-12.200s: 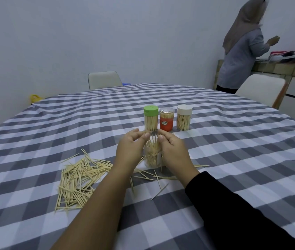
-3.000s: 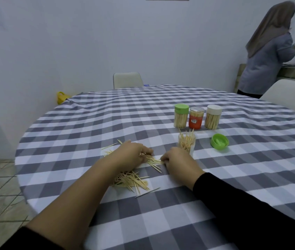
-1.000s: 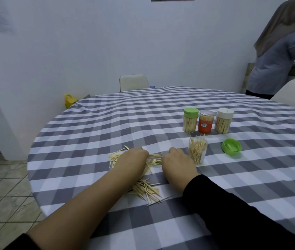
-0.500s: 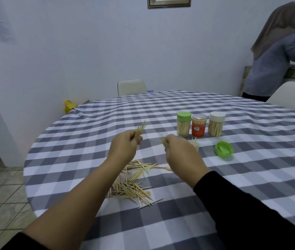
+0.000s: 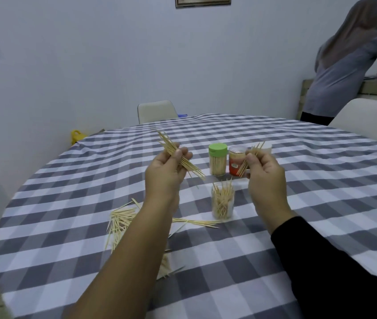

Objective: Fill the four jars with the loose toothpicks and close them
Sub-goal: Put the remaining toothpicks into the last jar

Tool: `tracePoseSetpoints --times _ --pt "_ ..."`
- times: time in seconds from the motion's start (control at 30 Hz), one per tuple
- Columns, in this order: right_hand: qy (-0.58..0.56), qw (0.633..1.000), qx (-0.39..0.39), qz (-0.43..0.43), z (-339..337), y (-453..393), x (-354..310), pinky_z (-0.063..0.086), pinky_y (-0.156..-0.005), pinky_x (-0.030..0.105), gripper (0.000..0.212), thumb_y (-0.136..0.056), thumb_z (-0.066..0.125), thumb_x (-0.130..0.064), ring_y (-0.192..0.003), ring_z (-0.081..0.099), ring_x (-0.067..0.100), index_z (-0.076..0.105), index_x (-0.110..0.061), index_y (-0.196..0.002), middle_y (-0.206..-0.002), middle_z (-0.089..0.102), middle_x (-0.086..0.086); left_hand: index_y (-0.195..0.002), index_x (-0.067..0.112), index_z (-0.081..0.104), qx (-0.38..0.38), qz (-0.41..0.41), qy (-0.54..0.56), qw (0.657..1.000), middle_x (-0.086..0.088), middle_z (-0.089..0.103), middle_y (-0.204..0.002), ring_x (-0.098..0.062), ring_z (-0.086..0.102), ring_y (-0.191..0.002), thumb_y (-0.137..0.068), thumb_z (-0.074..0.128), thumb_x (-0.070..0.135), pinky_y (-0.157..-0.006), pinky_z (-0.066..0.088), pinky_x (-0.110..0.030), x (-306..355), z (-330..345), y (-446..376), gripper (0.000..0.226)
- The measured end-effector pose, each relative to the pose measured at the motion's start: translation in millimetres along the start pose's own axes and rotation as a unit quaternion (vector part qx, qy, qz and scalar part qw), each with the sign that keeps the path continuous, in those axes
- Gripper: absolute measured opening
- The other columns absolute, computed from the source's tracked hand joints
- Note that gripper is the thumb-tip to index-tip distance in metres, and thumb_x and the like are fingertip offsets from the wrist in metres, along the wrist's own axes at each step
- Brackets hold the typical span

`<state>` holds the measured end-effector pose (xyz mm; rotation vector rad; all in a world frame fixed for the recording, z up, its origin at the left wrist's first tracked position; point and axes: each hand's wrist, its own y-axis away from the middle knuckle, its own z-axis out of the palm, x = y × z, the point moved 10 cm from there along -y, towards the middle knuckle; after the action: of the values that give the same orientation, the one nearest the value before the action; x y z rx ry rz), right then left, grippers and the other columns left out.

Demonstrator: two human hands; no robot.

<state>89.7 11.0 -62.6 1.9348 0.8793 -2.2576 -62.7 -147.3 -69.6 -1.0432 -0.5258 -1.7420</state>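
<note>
My left hand grips a bundle of toothpicks held slanted above the table. My right hand pinches a smaller bundle in front of the closed jars. Between and below my hands stands the open clear jar, partly filled with toothpicks sticking out. Behind it stand a green-lidded jar and an orange jar; a white-lidded jar is mostly hidden by my right hand. Loose toothpicks lie on the cloth beside my left forearm. The loose green lid is hidden.
The round table carries a grey-and-white checked cloth. Its left edge drops to a tiled floor. A chair stands at the far side and another at the right. A person stands by a counter at the back right.
Both hands have risen further from the table with their bundles of toothpicks and now hold them above the open jar. My head has tilted up a little.
</note>
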Motion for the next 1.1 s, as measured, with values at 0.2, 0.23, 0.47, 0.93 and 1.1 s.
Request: tracePoseSetpoints --times 0.2,0.23,0.47,0.93,1.1 --pt "-0.002 0.999 -0.038 0.007 6.2 1.4 20.9 0.046 -0.083 0.017 0.024 -0.098 0.045 -0.015 -0.094 0.062 0.009 0.061 -0.025 -0.084 -0.094 0.07 -0.004 -0.096 0.014 0.065 -0.019 -0.039 -0.038 0.998 -0.004 0.071 -0.091 -0.02 0.068 -0.096 -0.093 0.054 0.007 -0.087 0.055 -0.032 -38.7 17.6 3.4 0.013" --pt "-0.005 0.999 -0.05 0.007 9.1 2.4 22.9 0.044 -0.078 0.01 0.023 -0.098 0.045 -0.014 -0.091 0.061 0.006 0.061 -0.024 -0.084 -0.093 0.07 -0.005 -0.096 0.015 0.065 -0.02 -0.039 -0.051 0.998 -0.003 0.072 -0.09 -0.019 0.068 -0.096 -0.093 0.054 0.008 -0.087 0.054 -0.032 -42.7 17.1 3.6 0.013" --pt "-0.011 0.996 -0.088 -0.008 22.1 9.1 27.8 0.047 -0.077 0.016 0.02 -0.098 0.045 -0.014 -0.086 0.062 0.003 0.061 -0.022 -0.088 -0.089 0.07 -0.007 -0.098 0.018 0.064 -0.052 -0.026 -0.12 0.991 -0.004 0.072 -0.098 -0.016 0.068 -0.098 -0.094 0.053 0.009 -0.085 0.054 -0.028 -57.0 20.6 7.9 0.015" --pt "0.053 0.994 -0.093 0.022 29.0 16.3 44.2 0.048 -0.074 0.027 0.012 -0.098 0.046 -0.016 -0.079 0.057 0.008 0.057 -0.02 -0.099 -0.083 0.06 -0.011 -0.102 0.025 0.07 -0.06 -0.016 -0.304 0.951 0.003 0.065 -0.115 -0.009 0.057 -0.105 -0.093 0.058 0.028 -0.073 0.045 -0.02 -72.0 12.8 10.2 0.016" --pt "0.059 0.988 -0.129 0.053 34.7 18.8 50.0 0.051 -0.085 0.033 0.016 -0.098 0.045 -0.019 -0.09 0.062 0.013 0.061 -0.022 -0.094 -0.089 0.065 -0.009 -0.114 0.024 0.068 -0.101 -0.05 -0.321 0.94 0.002 0.067 -0.118 -0.016 0.061 -0.11 -0.095 0.054 0.029 -0.098 0.048 -0.041 -78.2 21.0 16.9 0.024"
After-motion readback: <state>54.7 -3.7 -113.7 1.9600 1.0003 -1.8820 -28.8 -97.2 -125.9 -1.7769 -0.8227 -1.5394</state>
